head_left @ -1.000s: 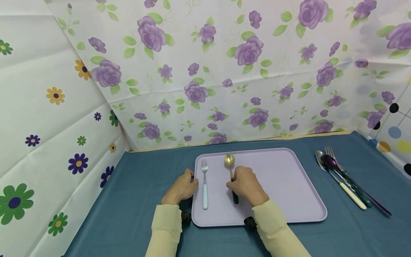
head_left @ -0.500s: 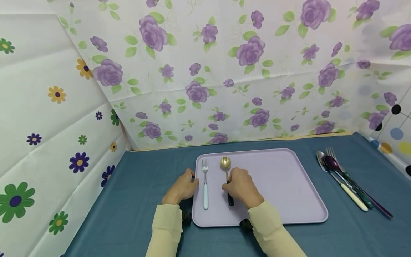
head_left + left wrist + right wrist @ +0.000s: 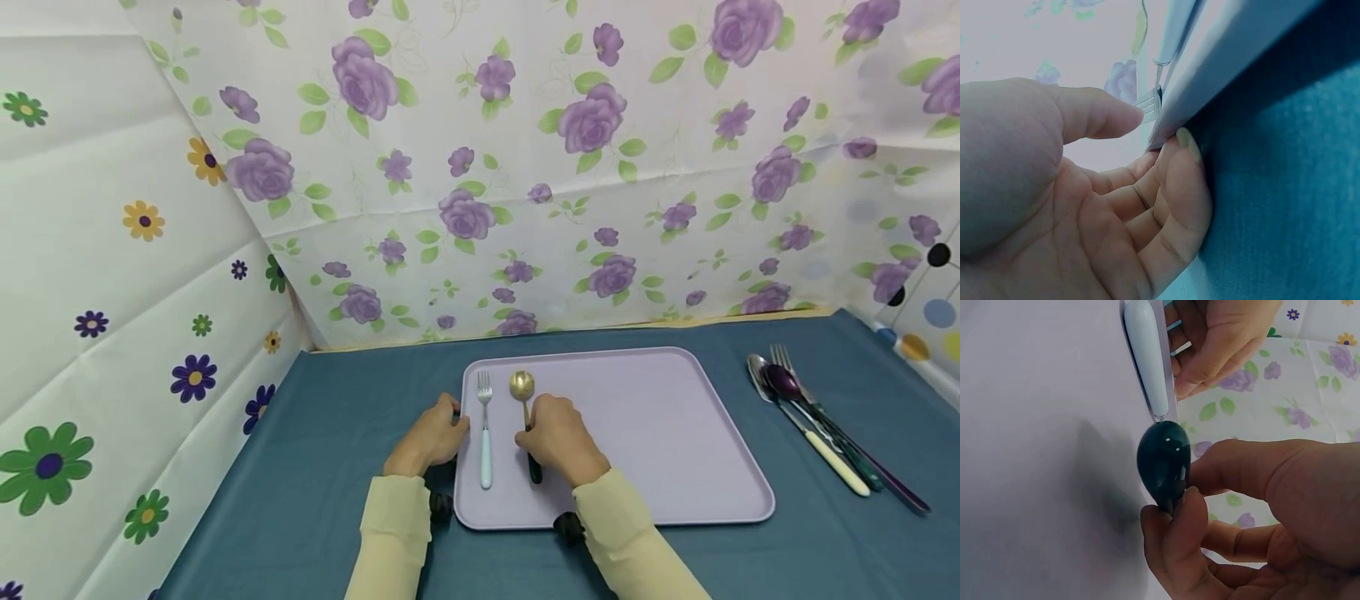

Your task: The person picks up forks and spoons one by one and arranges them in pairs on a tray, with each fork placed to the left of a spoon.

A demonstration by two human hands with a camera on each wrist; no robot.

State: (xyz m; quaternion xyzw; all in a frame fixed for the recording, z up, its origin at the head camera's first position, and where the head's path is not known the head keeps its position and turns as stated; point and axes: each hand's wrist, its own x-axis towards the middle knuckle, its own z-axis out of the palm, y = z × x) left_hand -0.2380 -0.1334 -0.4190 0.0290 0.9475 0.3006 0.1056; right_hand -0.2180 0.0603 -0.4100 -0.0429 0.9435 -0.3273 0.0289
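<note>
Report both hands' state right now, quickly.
Left hand: closed, holding the tray by its left edge.
Right hand: closed, pinching the gold spoon by its dark handle.

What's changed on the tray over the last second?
The right hand has shifted the gold spoon left, closer to the fork, and slightly toward the person. Nothing newly grasped or released.

Unchanged: fork on the tray, left hand at the tray's left edge, cutlery pile on the right.
</note>
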